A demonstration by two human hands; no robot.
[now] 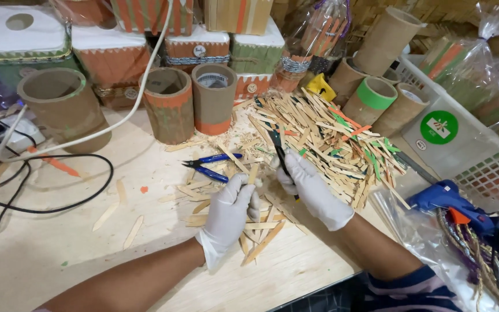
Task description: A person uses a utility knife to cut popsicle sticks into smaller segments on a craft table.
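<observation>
Gloved hands, left hand (230, 211) pinching a wooden stick (253, 173), right hand (313, 190) gripping dark cutters (278, 151), forearms angled inward.

We see a pale wooden table (59, 254) bearing a heap of craft sticks (319, 136), blue-handled pliers (212, 164), cardboard tubes (168, 104) and black cables (41, 196).

On the pale wooden counter (41, 254), the heap of flat wooden sticks (324, 138) lies behind the hands. Blue-handled pliers (212, 164) lie left of it, brown cardboard tubes (192, 101) behind, the blue glue gun (457, 208) right.
</observation>
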